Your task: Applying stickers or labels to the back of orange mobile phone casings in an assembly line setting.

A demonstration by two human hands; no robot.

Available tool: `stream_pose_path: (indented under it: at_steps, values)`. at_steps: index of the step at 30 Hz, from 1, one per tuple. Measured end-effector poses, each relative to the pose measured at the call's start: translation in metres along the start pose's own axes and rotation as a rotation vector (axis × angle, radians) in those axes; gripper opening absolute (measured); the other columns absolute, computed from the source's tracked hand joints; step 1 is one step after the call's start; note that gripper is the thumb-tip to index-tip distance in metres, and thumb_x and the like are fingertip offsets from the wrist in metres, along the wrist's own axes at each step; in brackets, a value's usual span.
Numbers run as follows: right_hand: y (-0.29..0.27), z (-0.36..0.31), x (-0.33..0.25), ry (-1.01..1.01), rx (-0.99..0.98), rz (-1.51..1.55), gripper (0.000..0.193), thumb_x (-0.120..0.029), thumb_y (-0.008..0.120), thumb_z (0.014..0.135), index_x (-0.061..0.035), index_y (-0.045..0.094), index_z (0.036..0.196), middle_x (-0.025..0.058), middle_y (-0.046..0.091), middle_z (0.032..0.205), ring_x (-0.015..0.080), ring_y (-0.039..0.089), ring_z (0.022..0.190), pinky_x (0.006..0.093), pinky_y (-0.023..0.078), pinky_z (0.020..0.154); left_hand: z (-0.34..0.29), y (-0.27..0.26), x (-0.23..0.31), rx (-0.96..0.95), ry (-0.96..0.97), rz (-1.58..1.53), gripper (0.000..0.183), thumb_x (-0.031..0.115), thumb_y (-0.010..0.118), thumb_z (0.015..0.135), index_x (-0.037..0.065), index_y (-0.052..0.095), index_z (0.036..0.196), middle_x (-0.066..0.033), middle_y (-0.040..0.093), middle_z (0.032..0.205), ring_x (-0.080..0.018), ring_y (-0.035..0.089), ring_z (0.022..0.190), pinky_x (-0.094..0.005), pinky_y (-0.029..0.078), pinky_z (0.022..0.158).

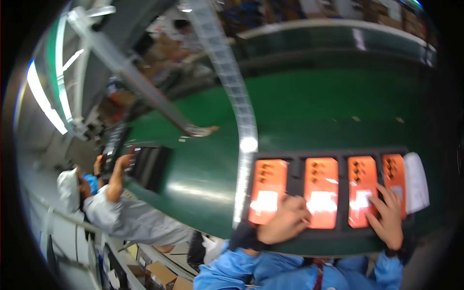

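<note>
Both hands [285,220] [386,217] on black tray [328,153] w/ glossy orange plates [321,191].

Black tray [296,155] lying flat on the green belt, near edge toward the person, holding four glossy orange rectangular pieces [321,192] side by side in separate compartments, each with small dark cut-outs near its far end.

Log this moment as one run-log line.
left hand: resting on black tray, between first and second orange panels | right hand: fingers spread on third and fourth panels | green conveyor belt beneath
</note>
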State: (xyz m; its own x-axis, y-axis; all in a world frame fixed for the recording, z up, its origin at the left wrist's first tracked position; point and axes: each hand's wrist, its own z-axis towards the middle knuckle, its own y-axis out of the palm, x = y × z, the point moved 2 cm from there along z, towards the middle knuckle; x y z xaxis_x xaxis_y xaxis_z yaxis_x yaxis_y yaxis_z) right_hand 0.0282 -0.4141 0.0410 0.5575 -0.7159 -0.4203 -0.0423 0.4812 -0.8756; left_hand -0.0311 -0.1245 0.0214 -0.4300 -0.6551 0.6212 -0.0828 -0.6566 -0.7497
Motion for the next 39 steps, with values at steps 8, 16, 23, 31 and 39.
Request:
stream_pose_path:
  at_steps: [8, 16, 23, 31, 39]
  values:
    - [0.002, -0.005, -0.002, 0.078, -0.04, 0.07, 0.035, -0.014, 0.064, 0.072, -0.0022, 0.059, 0.104, 0.0171, 0.044, 0.134, 0.0378, 0.038, 0.123, 0.0503, 0.02, 0.108, -0.01, 0.0, 0.01, -0.064, -0.102, 0.071, 0.007, 0.017, 0.065, 0.08, 0.012, 0.061, 0.081, -0.0032, 0.042, 0.092, -0.0181, 0.046, 0.097, -0.0518, 0.018, 0.099]
    - [0.005, -0.003, -0.002, 0.094, -0.029, 0.068, 0.034, -0.014, 0.064, 0.071, -0.0018, 0.059, 0.103, 0.0163, 0.044, 0.133, 0.038, 0.037, 0.121, 0.0485, 0.024, 0.105, -0.004, -0.003, 0.006, -0.08, -0.128, 0.06, 0.012, 0.017, 0.068, 0.077, 0.01, 0.058, 0.076, -0.005, 0.042, 0.09, -0.0205, 0.047, 0.097, -0.0555, 0.019, 0.1]
    - [-0.01, 0.004, -0.011, -0.196, 0.069, -0.118, 0.034, -0.019, 0.061, 0.085, -0.0042, 0.059, 0.115, 0.0136, 0.051, 0.128, 0.0351, 0.045, 0.109, 0.0419, 0.036, 0.094, -0.005, 0.001, 0.006, -0.034, -0.137, 0.059, 0.019, 0.026, 0.066, 0.08, 0.008, 0.06, 0.077, -0.0046, 0.041, 0.088, -0.0205, 0.046, 0.095, -0.0572, 0.018, 0.1]
    - [-0.007, 0.003, -0.01, -0.156, 0.055, -0.106, 0.033, -0.02, 0.062, 0.086, -0.0048, 0.06, 0.115, 0.0133, 0.051, 0.128, 0.036, 0.044, 0.111, 0.0433, 0.034, 0.096, 0.006, 0.001, 0.006, -0.122, -0.203, 0.166, 0.024, 0.03, 0.065, 0.082, 0.009, 0.057, 0.087, -0.0043, 0.043, 0.089, -0.0194, 0.046, 0.094, -0.0554, 0.019, 0.097]
    - [-0.01, 0.002, -0.012, -0.125, 0.02, -0.097, 0.032, -0.02, 0.062, 0.085, -0.0035, 0.06, 0.112, 0.0136, 0.05, 0.129, 0.0348, 0.045, 0.112, 0.0425, 0.034, 0.096, 0.008, -0.003, 0.0, -0.173, -0.195, 0.228, 0.062, 0.037, 0.068, 0.079, 0.018, 0.041, 0.132, -0.0154, 0.035, 0.126, -0.0323, 0.031, 0.125, -0.0708, 0.013, 0.097]
